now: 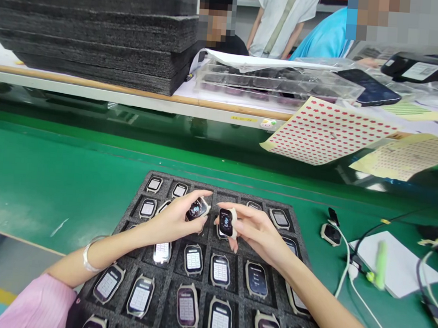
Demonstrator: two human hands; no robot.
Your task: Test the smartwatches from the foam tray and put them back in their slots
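My left hand (185,212) is closed around a smartwatch case (198,209) without a strap; its dark screen shows a blue figure. Between the thumb and fingers of my right hand (259,232) is a second smartwatch case (227,222), tilted, with a similar lit screen. Both are held just above a black foam tray (204,295) with square compartments. Many pockets hold pale-framed watch cases, such as one watch (220,270) with a white list on its screen and another watch (256,279) with a dark menu. My hands and forearms hide some pockets.
Stacked black foam trays (100,41) stand on the shelf at back left. Clear plastic trays (255,81), a phone (370,87) and sticker sheets (326,131) lie along it. At right are a watch (331,234), cables (343,272) and white paper (403,262). Several people are behind.
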